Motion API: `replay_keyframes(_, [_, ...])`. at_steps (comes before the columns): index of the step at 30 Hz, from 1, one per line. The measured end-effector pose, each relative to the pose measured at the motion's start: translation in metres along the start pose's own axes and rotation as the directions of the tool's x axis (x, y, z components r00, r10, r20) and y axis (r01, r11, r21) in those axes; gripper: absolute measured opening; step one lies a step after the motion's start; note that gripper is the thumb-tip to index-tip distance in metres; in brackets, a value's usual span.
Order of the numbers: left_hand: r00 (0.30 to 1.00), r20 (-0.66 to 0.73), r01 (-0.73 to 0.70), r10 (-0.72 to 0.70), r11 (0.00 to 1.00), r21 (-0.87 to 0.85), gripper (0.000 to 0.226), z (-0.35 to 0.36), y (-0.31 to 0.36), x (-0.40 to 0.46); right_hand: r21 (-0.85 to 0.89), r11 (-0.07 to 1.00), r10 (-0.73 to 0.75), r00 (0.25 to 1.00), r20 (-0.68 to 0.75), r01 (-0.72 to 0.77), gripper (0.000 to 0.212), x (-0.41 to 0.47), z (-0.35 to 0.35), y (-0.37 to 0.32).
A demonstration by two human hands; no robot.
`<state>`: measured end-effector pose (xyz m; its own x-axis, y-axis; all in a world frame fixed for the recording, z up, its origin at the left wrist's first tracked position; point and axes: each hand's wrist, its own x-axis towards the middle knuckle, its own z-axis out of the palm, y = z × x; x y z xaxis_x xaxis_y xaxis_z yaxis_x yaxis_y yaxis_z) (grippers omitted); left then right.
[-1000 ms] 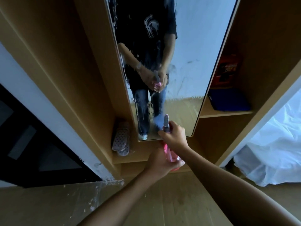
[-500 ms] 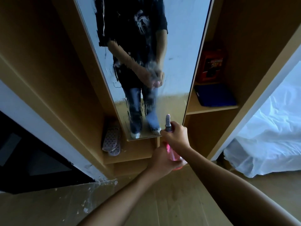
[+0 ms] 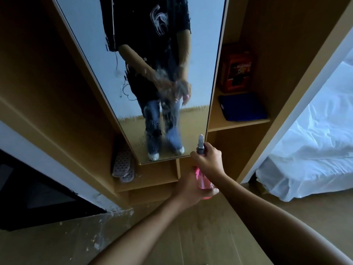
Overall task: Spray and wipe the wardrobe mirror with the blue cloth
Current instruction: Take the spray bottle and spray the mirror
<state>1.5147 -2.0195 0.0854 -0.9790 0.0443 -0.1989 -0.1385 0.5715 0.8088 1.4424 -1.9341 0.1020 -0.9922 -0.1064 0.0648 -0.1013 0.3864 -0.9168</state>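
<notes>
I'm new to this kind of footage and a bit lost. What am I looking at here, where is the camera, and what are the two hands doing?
There is no machine here, only a person. The camera is worn on their head and looks forward and down, so the two bare arms reach in from the bottom of the picture.

Ahead stands a wooden wardrobe with a tall mirror, already streaked with wet spray. The figure in it is the person's own reflection.

Both hands hold a pink spray bottle. The right hand grips it near the grey nozzle, which points up at the mirror. The left hand holds the lower part of the bottle.

Left of the mirror, a pair of slippers leans in a low nook. On the shelf to its right lie a blue folder and a red box. A white-covered bed is at far right.
</notes>
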Motion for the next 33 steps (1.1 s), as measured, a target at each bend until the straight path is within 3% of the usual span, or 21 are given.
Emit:
replay_keyframes(5, [1.0,0.011,0.008,-0.008,1.0,-0.027,0.062,0.008,0.0,0.007,-0.014,1.0,0.023,0.999,-0.037,-0.023,0.017,0.004,-0.001,0.013])
replay_keyframes(11, [0.999,0.031,0.035,-0.034,0.999,-0.026,0.06,0.016,0.0,0.014,-0.005,0.998,0.055,0.997,-0.049,-0.055,0.017,0.008,-0.003,0.022])
replay_keyframes(22, [0.994,0.028,0.11,-0.109,0.992,-0.057,0.055,0.033,-0.021,0.012,-0.039,0.988,0.149,0.986,0.081,-0.146,0.012,0.007,0.008,0.045])
replay_keyframes(33, [0.993,0.008,0.115,-0.114,0.988,-0.102,0.059,0.038,-0.042,0.01,-0.092,0.983,0.167,0.982,0.089,-0.159,0.009,0.003,0.025,0.052])
